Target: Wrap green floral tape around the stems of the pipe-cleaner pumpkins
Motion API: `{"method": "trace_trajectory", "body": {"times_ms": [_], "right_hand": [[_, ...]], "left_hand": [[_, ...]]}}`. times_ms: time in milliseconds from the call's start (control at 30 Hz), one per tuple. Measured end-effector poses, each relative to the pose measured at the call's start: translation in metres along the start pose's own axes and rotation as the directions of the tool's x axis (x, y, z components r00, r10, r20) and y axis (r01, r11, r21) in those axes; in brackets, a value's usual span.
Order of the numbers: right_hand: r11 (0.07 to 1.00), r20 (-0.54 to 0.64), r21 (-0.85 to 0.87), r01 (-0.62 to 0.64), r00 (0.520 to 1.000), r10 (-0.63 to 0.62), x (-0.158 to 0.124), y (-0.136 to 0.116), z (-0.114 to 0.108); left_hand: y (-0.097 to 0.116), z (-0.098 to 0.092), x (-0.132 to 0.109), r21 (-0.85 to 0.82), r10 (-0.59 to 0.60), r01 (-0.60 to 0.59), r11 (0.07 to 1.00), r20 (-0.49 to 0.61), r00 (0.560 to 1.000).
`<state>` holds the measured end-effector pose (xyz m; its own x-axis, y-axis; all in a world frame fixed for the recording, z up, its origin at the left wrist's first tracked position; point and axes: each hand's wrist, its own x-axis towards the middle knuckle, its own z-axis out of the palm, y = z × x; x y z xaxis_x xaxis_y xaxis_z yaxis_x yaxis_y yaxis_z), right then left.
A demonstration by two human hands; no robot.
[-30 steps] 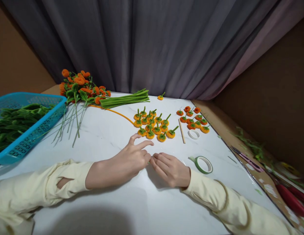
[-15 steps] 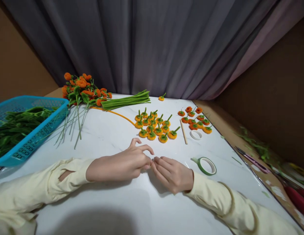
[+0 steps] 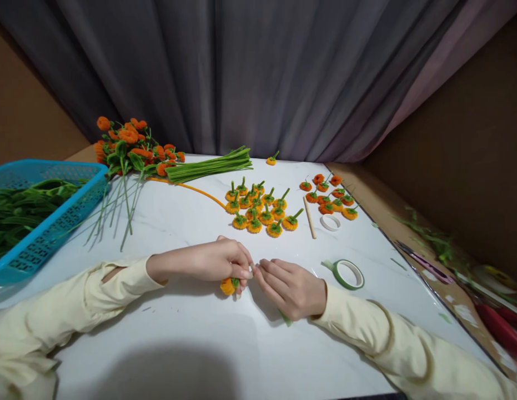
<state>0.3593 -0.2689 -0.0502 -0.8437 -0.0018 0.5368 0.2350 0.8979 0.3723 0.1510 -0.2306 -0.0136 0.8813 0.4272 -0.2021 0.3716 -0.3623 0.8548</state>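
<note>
My left hand is closed on a small yellow-orange flower with a green base, which hangs below its fingers. Touching its fingertips from the right is my right hand, its fingers pressed together on something too small to make out. A bit of green tape pokes out beneath my right hand. Beyond the hands stand several yellow flower heads with green stems pointing up. A roll of green tape lies to the right of my right hand.
A blue basket of green leaves stands at left. Orange flowers and green stems lie at the back. Orange flower heads, a wooden stick and a white ring lie back right, scissors at the right edge.
My left hand has turned, and the yellow-orange flower now shows beneath its fingers. Green tape has come into sight under my right hand. The view has shifted slightly.
</note>
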Motion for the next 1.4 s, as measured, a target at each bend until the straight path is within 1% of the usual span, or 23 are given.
{"method": "trace_trajectory", "body": {"times_ms": [67,167,200,267,333,433,500,533,600,733,867,1033,1167,1233,1300,1400], "right_hand": [[1.000,0.013,-0.003,-0.003,1.000,0.003,0.000,0.000,0.001],[1.000,0.027,-0.009,-0.021,0.999,0.021,-0.001,0.000,0.002],[1.000,0.030,-0.007,-0.030,0.999,0.031,-0.001,-0.001,0.002],[0.999,0.030,-0.001,-0.044,0.999,0.044,0.000,-0.001,0.002],[0.999,0.018,0.004,-0.038,0.999,0.038,0.001,-0.001,0.002],[0.999,0.002,0.014,-0.033,0.999,0.033,0.002,0.001,0.001],[0.999,0.009,0.022,-0.040,0.999,0.040,0.002,0.002,0.001],[0.999,0.017,0.025,-0.042,0.999,0.042,0.002,0.002,0.001],[0.999,0.035,0.031,-0.042,0.999,0.041,0.001,0.001,0.002],[0.999,0.066,0.038,-0.027,0.998,0.024,0.000,-0.002,0.003],[1.000,0.068,0.028,0.004,0.998,-0.006,0.002,-0.002,0.002],[1.000,0.034,0.018,0.005,0.999,-0.006,0.003,0.002,0.000],[1.000,0.035,0.007,-0.014,0.999,0.014,0.003,0.003,-0.001],[1.000,0.036,0.007,-0.023,0.999,0.023,0.004,0.002,0.000],[0.999,0.043,0.007,-0.034,0.998,0.034,0.004,0.000,0.001],[0.999,0.041,0.004,-0.053,0.998,0.052,0.005,-0.001,0.001]], "left_hand": [[-0.002,0.002,0.000,0.053,0.008,-0.006,0.999,-0.031,0.999],[0.000,0.008,-0.002,0.252,0.043,-0.007,0.968,-0.135,0.990],[0.002,0.010,-0.003,0.338,0.070,-0.006,0.941,-0.177,0.982],[0.008,0.016,-0.006,0.511,0.150,-0.003,0.859,-0.246,0.957],[0.013,0.020,-0.009,0.645,0.231,-0.011,0.764,-0.258,0.938],[0.017,0.023,-0.012,0.747,0.323,-0.062,0.661,-0.209,0.923],[0.018,0.023,-0.012,0.770,0.348,-0.091,0.632,-0.177,0.921],[0.017,0.023,-0.012,0.767,0.350,-0.100,0.633,-0.168,0.922],[0.016,0.021,-0.012,0.730,0.336,-0.114,0.674,-0.165,0.927],[0.010,0.018,-0.009,0.603,0.267,-0.114,0.790,-0.171,0.949],[0.006,0.018,-0.007,0.553,0.231,-0.104,0.827,-0.165,0.959],[0.006,0.017,-0.008,0.558,0.213,-0.079,0.826,-0.179,0.961],[0.006,0.017,-0.009,0.575,0.194,-0.078,0.815,-0.144,0.970],[0.007,0.019,-0.010,0.612,0.185,-0.058,0.789,-0.146,0.972],[0.009,0.022,-0.010,0.656,0.183,-0.024,0.755,-0.175,0.967],[0.012,0.026,-0.011,0.706,0.223,-0.001,0.708,-0.223,0.949]]}}
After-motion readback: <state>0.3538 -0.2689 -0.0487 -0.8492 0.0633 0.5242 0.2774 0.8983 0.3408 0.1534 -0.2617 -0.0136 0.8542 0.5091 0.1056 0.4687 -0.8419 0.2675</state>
